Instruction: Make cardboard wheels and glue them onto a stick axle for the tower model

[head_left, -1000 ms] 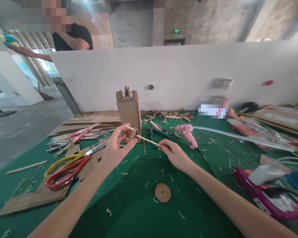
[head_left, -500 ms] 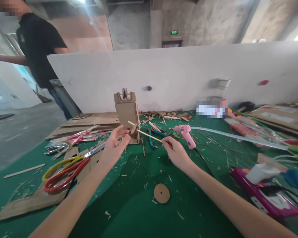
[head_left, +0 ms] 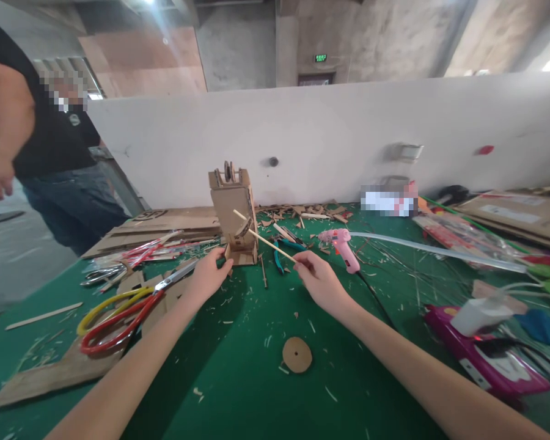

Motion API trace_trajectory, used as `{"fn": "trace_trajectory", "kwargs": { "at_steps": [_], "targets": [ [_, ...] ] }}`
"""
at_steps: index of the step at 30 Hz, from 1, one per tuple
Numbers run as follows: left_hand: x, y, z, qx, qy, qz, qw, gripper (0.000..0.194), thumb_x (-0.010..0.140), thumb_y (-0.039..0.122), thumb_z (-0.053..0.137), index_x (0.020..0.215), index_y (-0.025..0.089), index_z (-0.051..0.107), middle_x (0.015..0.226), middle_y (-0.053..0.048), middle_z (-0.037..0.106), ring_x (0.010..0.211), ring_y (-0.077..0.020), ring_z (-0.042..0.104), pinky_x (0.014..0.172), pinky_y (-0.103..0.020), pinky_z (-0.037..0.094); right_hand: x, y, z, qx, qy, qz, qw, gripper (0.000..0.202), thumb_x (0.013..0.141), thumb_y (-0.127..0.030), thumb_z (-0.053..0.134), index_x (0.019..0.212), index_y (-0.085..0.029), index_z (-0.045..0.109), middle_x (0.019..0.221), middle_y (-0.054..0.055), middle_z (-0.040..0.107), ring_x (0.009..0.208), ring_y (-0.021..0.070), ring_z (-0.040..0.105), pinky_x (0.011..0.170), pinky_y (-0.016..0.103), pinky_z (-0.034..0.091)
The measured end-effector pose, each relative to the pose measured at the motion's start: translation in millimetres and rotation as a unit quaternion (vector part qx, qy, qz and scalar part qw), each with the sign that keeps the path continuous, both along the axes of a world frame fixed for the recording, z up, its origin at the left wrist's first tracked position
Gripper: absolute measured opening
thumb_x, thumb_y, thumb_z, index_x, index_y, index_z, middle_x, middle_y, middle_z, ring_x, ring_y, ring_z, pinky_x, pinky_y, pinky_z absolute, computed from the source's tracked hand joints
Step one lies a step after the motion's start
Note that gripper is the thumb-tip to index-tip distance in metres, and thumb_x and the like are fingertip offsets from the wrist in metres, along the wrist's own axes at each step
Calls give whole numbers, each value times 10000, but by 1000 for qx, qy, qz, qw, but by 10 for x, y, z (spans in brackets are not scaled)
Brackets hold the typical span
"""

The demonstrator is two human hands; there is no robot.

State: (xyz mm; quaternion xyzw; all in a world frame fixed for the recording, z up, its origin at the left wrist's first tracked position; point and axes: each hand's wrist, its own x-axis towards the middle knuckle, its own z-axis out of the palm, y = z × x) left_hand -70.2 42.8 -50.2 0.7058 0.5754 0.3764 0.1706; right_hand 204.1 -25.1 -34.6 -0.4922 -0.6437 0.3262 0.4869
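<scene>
On green worktop (head_left: 238, 391), centre: upright cardboard tower (head_left: 233, 211), small wheel-like piece seated in notch at top, base resting flat on the mat

Left hand (head_left: 207, 276) at foot of tower, fingertips touching lower left corner of base; grip a light pinch on the cardboard edge, fingers mostly closed. Judged a steadying hold, keeping tower upright against sideways push from the stick

Right hand (head_left: 318, 282) pinching near end of thin wooden stick (head_left: 263, 239) between thumb and fingers, grip closed on it. Stick slanted up and to the left, far end passing across tower's front face at mid height, apparently through a small cardboard tab there; exact seating too small to tell. Held by the tail end, likely for fine aim at the tower

Near right hand: pink glue gun (head_left: 341, 246) lying on its side just beyond, cord trailing toward the near edge; teal-handled pliers (head_left: 279, 252) between tower and gun. Cardboard disc (head_left: 297, 354) flat on mat, nearer the body, apart from both hands

Left of tower: red and yellow-handled scissors (head_left: 119, 308) on cardboard scraps, flat cardboard sheets behind. Offcuts and splinters scattered all over. White partition (head_left: 348, 134) along back edge

Another person in dark shirt (head_left: 50, 140) standing beyond left corner, not touching anything on the worktop
</scene>
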Motion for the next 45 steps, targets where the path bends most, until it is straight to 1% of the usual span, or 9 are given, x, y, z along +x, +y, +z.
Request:
{"fn": "trace_trajectory", "kwargs": {
  "at_steps": [8, 20, 24, 27, 31, 35, 39, 42, 45],
  "targets": [
    [241, -160, 83, 34, 16, 18, 999, 245, 800, 348, 547, 968, 192, 634, 991, -98, 734, 951, -274, 686, 867, -402, 504, -12, 10, -18, 10, -42, -7, 999, 253, 887, -337, 428, 950, -187, 622, 766, 20, 608, 630, 146, 522, 541, 258, 402],
    [477, -410, 110, 40, 131, 39, 990, 283, 862, 364, 508, 1049, 186, 623, 973, -113, 728, 904, -299, 676, 761, -389, 506, -66, -1, -39, -21, 16, 26, 999, 215, 872, -324, 458, 965, -186, 594, 780, 28, 601, 590, 130, 536, 466, 237, 414],
    [542, -620, 249, 182, 284, 48, 940, 307, 887, 380, 497, 1051, 148, 614, 939, -150, 691, 983, -348, 609, 776, -436, 467, -57, 30, -90, -17, 59, 24, 998, 190, 830, -242, 456, 993, -194, 544, 884, 48, 609, 660, 140, 583, 476, 236, 446],
    [638, -792, 341, 260, 360, -46, 895, 224, 934, 255, 426, 1048, 174, 601, 900, -98, 670, 808, -243, 631, 682, -349, 455, -76, -18, -61, -11, 39, 43, 998, 201, 814, -183, 444, 992, -193, 537, 874, 49, 625, 680, 150, 605, 495, 241, 457],
    [733, -920, 390, 331, 428, -127, 832, 425, 904, 64, 362, 1296, 184, 473, 1147, -122, 628, 935, -234, 621, 729, -346, 457, -153, -160, 37, 30, -52, 101, 993, 189, 812, -108, 437, 923, -198, 560, 770, 16, 636, 653, 141, 599, 565, 249, 467],
    [748, -955, 445, 333, 461, -140, 811, 426, 883, 27, 369, 1266, 163, 497, 1099, -104, 658, 918, -227, 604, 746, -353, 435, -240, -224, 51, -13, -38, 122, 992, 194, 820, -95, 430, 906, -208, 562, 742, -8, 636, 558, 119, 578, 537, 240, 472],
    [716, -928, 503, 333, 470, -149, 804, 321, 895, 50, 401, 1152, 146, 567, 966, -96, 679, 885, -244, 592, 697, -360, 391, -270, -208, 32, -22, -8, 139, 990, 173, 892, -185, 440, 971, -204, 593, 845, 28, 672, 755, 159, 648, 651, 274, 532],
    [626, -852, 508, 328, 469, -142, 808, 221, 900, 74, 439, 1024, 145, 608, 952, -91, 675, 908, -254, 584, 715, -364, 376, -226, -204, 71, 60, -163, 66, 983, 241, 918, -262, 486, 1110, -178, 605, 999, 83, 678, 962, 222, 616, 814, 361, 515],
    [479, -749, 502, 314, 466, -113, 819, 233, 877, 46, 463, 1028, 141, 612, 998, -91, 675, 958, -262, 574, 768, -377, 374, -144, -179, 108, 129, -383, -5, 915, 314, 908, -274, 536, 1185, -150, 619, 1108, 125, 638, 1033, 284, 550, 892, 446, 460]
  ]
}}
